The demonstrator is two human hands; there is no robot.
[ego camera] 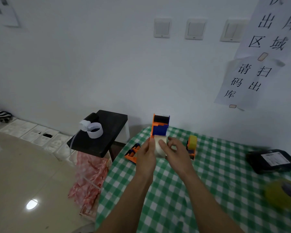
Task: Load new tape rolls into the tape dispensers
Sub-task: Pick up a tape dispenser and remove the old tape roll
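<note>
At mid-frame the left hand (145,157) and right hand (176,153), equally near, each curled fingers round the roll (160,146) between them, the dispenser (160,126) rising up-frame, touching the roll's top.

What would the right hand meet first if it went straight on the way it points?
The pale tape roll in the orange-and-blue dispenser; the right hand seems to touch it with its thumb.
</note>
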